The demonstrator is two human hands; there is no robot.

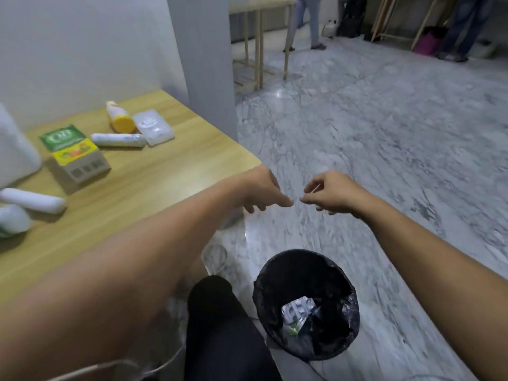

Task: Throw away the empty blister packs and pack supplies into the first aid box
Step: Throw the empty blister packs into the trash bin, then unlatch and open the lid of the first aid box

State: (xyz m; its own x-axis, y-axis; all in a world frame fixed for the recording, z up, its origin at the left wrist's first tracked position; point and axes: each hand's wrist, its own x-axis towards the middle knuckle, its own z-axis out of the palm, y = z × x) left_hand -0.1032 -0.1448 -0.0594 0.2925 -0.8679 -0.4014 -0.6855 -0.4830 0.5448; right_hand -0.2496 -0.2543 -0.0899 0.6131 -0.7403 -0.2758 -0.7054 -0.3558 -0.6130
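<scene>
Both my hands hang over the marble floor, above and beyond a black-lined bin [341, 276]. Silver blister packs [298, 307] lie inside it on the liner. My left hand [262, 192] holds nothing, fingers loosely curled and pointing right. My right hand [328, 193] is also empty, fingertips loosely drawn together, almost touching the left. On the wooden table [143, 185] at left lie a green and yellow carton [74, 152], a white roll [118, 140], a yellow-capped bottle [119, 118], a clear packet [154, 127] and another white roll [33, 200]. A white box [13, 149], partly cut off, stands at the far left.
My dark-trousered knee [217, 320] sits beside the bin. A clear cup [214, 257] stands on the floor under the table edge. A grey pillar [203, 56] rises behind the table. Wooden furniture legs [258, 50] and people's legs [313, 23] are at the back.
</scene>
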